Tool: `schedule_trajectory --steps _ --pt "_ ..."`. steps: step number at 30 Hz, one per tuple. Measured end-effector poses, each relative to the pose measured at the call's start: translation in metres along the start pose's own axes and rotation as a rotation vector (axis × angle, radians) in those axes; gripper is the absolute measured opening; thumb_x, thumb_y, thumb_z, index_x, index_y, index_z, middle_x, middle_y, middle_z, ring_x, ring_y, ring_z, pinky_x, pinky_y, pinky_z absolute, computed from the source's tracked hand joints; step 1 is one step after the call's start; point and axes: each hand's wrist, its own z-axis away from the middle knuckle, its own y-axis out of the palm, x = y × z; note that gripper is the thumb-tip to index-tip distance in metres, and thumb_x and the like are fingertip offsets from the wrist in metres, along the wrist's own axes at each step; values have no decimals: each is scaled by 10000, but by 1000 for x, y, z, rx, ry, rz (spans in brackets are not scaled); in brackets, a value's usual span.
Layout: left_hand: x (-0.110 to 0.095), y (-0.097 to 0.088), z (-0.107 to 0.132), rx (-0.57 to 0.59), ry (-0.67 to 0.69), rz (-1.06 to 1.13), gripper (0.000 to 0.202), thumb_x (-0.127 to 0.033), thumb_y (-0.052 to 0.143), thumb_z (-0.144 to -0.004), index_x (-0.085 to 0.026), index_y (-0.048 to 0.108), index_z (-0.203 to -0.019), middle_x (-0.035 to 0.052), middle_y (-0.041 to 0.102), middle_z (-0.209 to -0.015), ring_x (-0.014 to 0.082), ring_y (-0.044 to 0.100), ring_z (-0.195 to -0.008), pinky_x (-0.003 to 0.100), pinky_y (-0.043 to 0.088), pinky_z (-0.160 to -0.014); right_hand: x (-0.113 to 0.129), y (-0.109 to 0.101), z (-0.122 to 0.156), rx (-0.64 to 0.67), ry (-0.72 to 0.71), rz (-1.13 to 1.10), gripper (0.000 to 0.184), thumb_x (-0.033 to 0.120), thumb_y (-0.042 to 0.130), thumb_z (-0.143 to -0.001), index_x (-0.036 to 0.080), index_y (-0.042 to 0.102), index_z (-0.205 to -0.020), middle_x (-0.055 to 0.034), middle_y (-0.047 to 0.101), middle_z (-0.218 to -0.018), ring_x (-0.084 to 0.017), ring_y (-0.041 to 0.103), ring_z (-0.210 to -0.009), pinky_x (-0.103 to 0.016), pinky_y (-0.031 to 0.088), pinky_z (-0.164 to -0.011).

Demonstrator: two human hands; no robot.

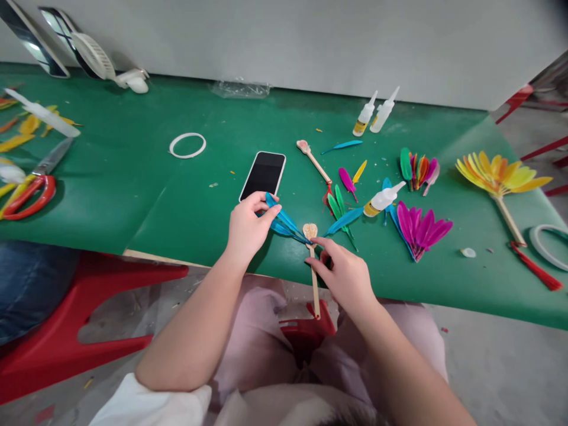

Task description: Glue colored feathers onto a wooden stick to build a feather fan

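Observation:
My left hand (248,228) pinches the tips of several blue feathers (286,225), which fan out toward the carved head of a wooden stick (313,269). My right hand (344,275) is closed around that stick just below its head, forefinger stretched over the feather quills. The stick's lower end with a red tassel hangs past the edge of the green table (186,219). A glue bottle (382,199) lies just right of my hands, beside loose green and blue feathers (339,210).
A black phone (262,176) lies just beyond my left hand. Another stick (314,161), magenta feather fan (419,228), yellow feather fan (499,174), two upright glue bottles (375,113) and a white ring (187,145) dot the table. Red-handled scissors (31,192) lie far left. A red stool (89,319) stands below.

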Motion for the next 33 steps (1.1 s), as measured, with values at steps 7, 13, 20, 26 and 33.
schedule_trajectory --steps 7,13,20,26,33 --pt "2 -1 1 2 17 -58 155 -284 584 -739 -207 627 -867 -9 644 -664 144 571 -661 274 409 -671 1 0 0 -2 -21 48 298 377 523 -815 280 571 -1093 22 648 -775 -100 577 -626 -203 354 -537" --pt "6 -4 -1 -24 62 -158 159 -295 594 -733 -219 653 -859 5 649 -788 160 576 -790 287 412 -749 3 0 -1 20 -9 104 295 387 514 -824 299 573 -1099 25 652 -786 -116 591 -654 -212 341 -534" --pt "10 -11 -7 -53 5 -96 247 -342 569 -750 -205 663 -933 15 645 -771 146 579 -723 274 423 -704 3 0 -1 10 -13 117 290 393 507 -826 301 577 -1093 28 646 -764 -106 582 -635 -209 327 -518" --pt "13 -13 -10 -72 -25 -49 264 -305 588 -731 -198 652 -964 -2 631 -689 132 566 -664 261 424 -676 3 0 0 5 -19 121 284 394 504 -827 296 580 -1082 30 638 -753 -102 577 -625 -210 322 -510" --pt "14 -15 -12 -50 -70 -5 292 -304 562 -750 -200 622 -1017 -1 645 -663 138 579 -628 268 434 -648 3 1 -1 -1 -26 133 286 402 489 -833 298 583 -1082 30 630 -743 -92 569 -608 -214 314 -494"
